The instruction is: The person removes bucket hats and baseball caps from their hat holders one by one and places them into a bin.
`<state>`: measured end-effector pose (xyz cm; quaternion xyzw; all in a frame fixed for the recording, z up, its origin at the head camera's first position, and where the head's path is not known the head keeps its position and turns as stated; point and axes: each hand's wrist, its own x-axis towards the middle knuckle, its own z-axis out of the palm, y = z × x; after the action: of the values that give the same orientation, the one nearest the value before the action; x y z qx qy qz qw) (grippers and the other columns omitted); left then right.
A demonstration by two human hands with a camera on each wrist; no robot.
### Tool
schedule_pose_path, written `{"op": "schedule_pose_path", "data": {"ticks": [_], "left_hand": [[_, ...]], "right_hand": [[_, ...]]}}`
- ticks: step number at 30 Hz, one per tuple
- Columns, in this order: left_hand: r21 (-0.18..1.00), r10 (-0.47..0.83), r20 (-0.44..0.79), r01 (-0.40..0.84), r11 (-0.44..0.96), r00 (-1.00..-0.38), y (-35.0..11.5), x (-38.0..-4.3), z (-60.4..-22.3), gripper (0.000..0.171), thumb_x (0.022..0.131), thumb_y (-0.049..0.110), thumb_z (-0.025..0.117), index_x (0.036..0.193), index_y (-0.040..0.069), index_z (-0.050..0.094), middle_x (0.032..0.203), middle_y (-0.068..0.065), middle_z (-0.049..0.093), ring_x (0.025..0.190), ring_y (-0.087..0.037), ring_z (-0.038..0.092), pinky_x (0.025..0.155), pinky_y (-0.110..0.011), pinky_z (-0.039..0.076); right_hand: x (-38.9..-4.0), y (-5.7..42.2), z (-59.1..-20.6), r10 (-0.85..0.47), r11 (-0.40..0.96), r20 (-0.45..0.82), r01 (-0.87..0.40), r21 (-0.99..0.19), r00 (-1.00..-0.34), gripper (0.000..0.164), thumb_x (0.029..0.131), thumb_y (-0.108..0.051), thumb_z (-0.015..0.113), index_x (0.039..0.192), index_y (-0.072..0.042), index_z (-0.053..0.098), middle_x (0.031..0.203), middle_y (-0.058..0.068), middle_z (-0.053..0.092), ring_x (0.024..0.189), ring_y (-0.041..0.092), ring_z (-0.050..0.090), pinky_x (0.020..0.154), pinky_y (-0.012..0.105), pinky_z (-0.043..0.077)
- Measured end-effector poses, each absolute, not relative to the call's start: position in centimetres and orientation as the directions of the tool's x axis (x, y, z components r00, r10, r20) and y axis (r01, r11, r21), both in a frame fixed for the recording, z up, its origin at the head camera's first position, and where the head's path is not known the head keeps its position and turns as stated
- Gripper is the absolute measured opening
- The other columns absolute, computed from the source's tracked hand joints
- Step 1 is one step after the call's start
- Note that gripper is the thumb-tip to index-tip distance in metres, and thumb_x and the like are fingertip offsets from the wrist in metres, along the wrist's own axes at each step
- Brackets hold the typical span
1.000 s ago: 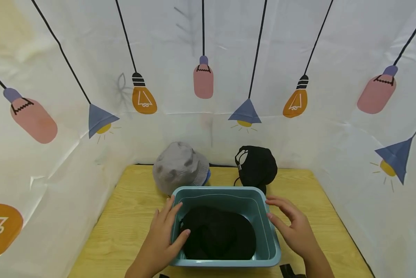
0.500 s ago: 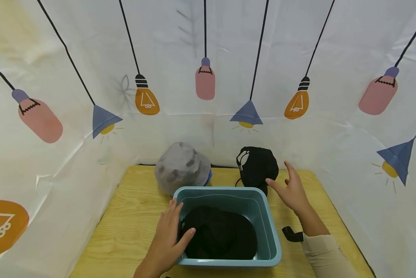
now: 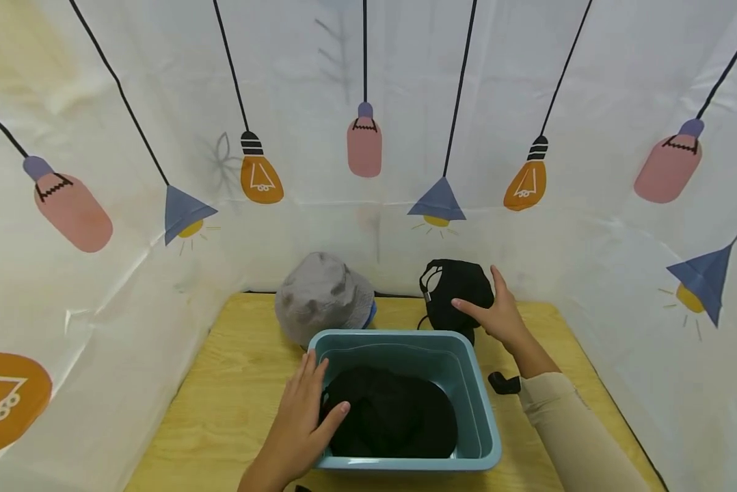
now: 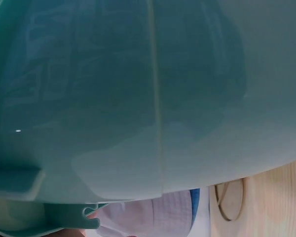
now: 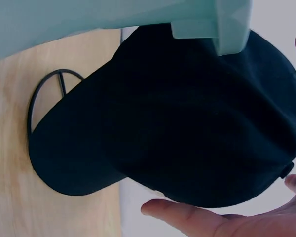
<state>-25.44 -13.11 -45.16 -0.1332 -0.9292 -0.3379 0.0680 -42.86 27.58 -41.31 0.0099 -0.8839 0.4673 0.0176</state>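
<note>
A light blue plastic basin [image 3: 488, 437] stands on the table with a black cap [image 3: 393, 417] lying inside it. My left hand [image 3: 297, 417] rests at the basin's left rim, fingers straight and thumb over the inside. Behind the basin, a second black baseball cap [image 3: 457, 290] hangs on a thin wire stand [image 5: 32, 106], brim downward. My right hand [image 3: 498, 314] is beside this cap's right side, thumb and fingers spread around its crown. In the right wrist view the thumb is close under the cap [image 5: 197, 118]; whether any finger touches it I cannot tell.
A grey bucket hat [image 3: 322, 297] with a blue edge sits on another stand [image 4: 232, 200], behind the basin's left corner. The wooden table [image 3: 215, 383] ends at a white wall sheet [image 3: 393, 239] printed with lamps. The basin's rim lies between my two hands.
My right hand has left the basin's right rim and moved forward and then leftward to the black cap at the back. My left hand stays at the basin's left side.
</note>
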Motion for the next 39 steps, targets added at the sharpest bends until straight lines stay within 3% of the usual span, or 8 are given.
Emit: {"op": "schedule_pose_path", "data": {"ticks": [3,7,18,26,35,39], "left_hand": [[0.617,0.196,0.218,0.291,0.732,-0.956,-12.9,-25.6,-45.1,0.077,0.105,0.052,0.055,0.166,0.015,0.025,0.175,-0.010,0.010,0.162,-0.030,0.008,0.120,-0.071,0.017],[0.622,0.204,0.211,0.292,0.727,-0.956,-12.7,-25.9,-45.2,0.077,0.105,0.053,0.054,0.165,0.014,0.026,0.175,-0.010,0.009,0.162,-0.030,0.007,0.121,-0.070,0.017],[0.606,0.198,0.201,0.281,0.745,-0.959,-13.0,-26.1,-45.1,0.078,0.105,0.054,0.054,0.166,0.015,0.025,0.175,-0.009,0.010,0.162,-0.029,0.008,0.119,-0.073,0.019],[0.607,0.202,0.202,0.284,0.742,-0.958,-13.2,-26.1,-44.9,0.077,0.105,0.054,0.054,0.166,0.018,0.023,0.175,-0.007,0.009,0.162,-0.029,0.007,0.119,-0.073,0.018],[0.597,0.201,0.196,0.279,0.752,-0.960,-13.1,-25.7,-45.0,0.078,0.105,0.055,0.053,0.166,0.018,0.023,0.175,-0.008,0.009,0.162,-0.029,0.007,0.117,-0.076,0.020],[0.596,0.200,0.189,0.274,0.755,-0.961,-13.0,-25.7,-44.9,0.079,0.104,0.056,0.053,0.166,0.017,0.024,0.175,-0.008,0.009,0.162,-0.030,0.007,0.116,-0.077,0.019]], "right_hand": [[-43.5,27.6,-41.5,-0.020,0.542,0.025,-0.032,-0.840,-0.999,0.122,0.086,-0.062,0.077,0.164,-0.040,-0.014,0.174,0.014,-0.006,0.155,0.055,0.012,0.090,0.068,0.054],[-43.9,27.7,-41.6,-0.025,0.533,0.005,-0.018,-0.846,-1.000,0.120,0.086,-0.062,0.077,0.164,-0.043,-0.012,0.175,0.013,-0.006,0.154,0.055,0.014,0.081,0.061,0.060],[-44.7,27.6,-42.7,0.005,0.473,-0.025,0.024,-0.881,-1.000,0.115,0.085,-0.063,0.077,0.164,-0.049,-0.006,0.175,0.010,-0.002,0.150,0.055,0.026,0.087,0.065,0.057],[-44.8,28.1,-43.3,0.049,0.441,0.044,-0.018,-0.897,-0.998,0.109,0.087,-0.059,0.078,0.167,-0.037,0.009,0.174,0.012,0.010,0.156,0.047,0.019,0.113,0.070,0.036],[-44.3,28.9,-43.5,0.113,0.431,0.071,-0.016,-0.902,-0.991,0.098,0.088,-0.059,0.077,0.166,-0.029,0.025,0.170,0.016,0.023,0.152,0.047,0.027,0.110,0.067,0.042],[-44.1,29.0,-43.0,0.130,0.471,0.101,-0.028,-0.882,-0.986,0.096,0.088,-0.060,0.075,0.165,-0.030,0.027,0.167,0.019,0.028,0.145,0.048,0.039,0.104,0.064,0.049]]}}
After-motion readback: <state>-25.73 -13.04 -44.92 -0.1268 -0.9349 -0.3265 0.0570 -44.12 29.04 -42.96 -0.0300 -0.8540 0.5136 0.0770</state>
